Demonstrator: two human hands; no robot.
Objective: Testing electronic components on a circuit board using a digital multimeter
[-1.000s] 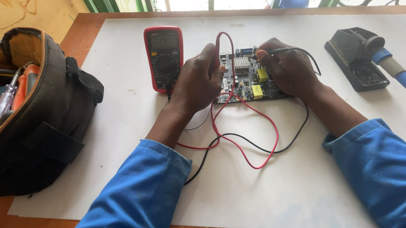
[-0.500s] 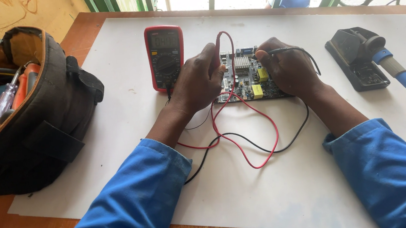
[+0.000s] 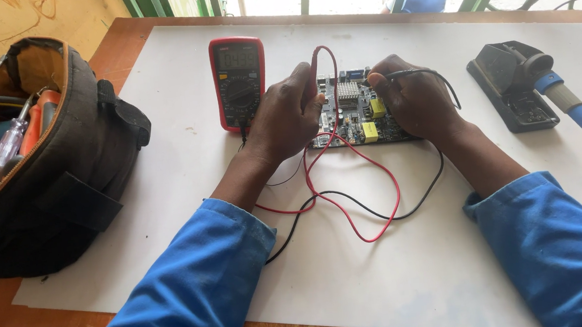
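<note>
Both arms wear long sleeves of plain, bright blue woven cloth, loose and softly creased. The left arm's blue cloth sleeve (image 3: 197, 291) ends in a folded, slightly rumpled cuff well short of the wrist, so the forearm below it is bare. The right arm's blue cloth sleeve (image 3: 565, 252) ends the same way, its cuff edge turned and puckered. The left hand (image 3: 287, 115) and right hand (image 3: 415, 100) are bare, with no gloves, rings, watch or wristband showing.
</note>
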